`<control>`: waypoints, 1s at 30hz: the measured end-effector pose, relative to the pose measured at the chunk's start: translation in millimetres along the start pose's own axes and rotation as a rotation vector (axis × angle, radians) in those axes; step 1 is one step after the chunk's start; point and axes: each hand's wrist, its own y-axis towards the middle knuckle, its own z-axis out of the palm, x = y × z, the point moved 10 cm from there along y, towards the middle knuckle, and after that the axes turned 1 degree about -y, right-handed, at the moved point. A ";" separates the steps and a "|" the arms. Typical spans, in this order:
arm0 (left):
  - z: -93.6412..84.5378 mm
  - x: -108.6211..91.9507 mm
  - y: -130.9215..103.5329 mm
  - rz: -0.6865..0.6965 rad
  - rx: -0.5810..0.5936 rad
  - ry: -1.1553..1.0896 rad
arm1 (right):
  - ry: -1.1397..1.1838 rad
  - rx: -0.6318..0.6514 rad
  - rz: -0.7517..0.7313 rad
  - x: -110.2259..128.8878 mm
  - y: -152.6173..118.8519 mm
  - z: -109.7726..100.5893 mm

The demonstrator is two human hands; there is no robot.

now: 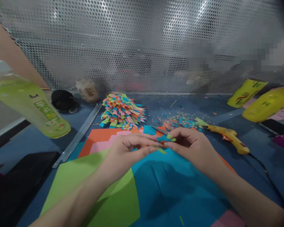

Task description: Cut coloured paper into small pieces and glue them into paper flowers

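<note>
Between my two hands is a small blue and green paper piece (164,138), held above the large blue sheet (163,183). My left hand (137,146) pinches its left side with thumb and fingertips. On its right side, my right hand (188,142) grips it the same way. A thin green strip (162,150) sticks out below the fingertips. Just behind the fingers lie scissors (159,130), their handles hidden. A large green sheet (92,186) lies under my left forearm, with orange and pink sheets (101,146) beyond it.
A pile of colourful paper flowers (123,110) stands at the back, beside paper scraps (184,120). A yellow glue gun (229,137) with a cord lies right. Bottles (35,104) stand left and right (268,104); clear sticks (78,135) lie left. A perforated metal panel (132,47) rises behind.
</note>
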 end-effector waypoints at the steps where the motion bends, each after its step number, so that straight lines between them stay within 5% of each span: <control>1: 0.0 -0.1 0.1 -0.008 -0.005 -0.010 | -0.016 0.010 -0.009 -0.2 -0.1 0.4; 30: 3.7 0.5 1.7 -0.029 -0.016 -0.111 | -0.254 0.060 -0.198 21.5 -6.5 -3.1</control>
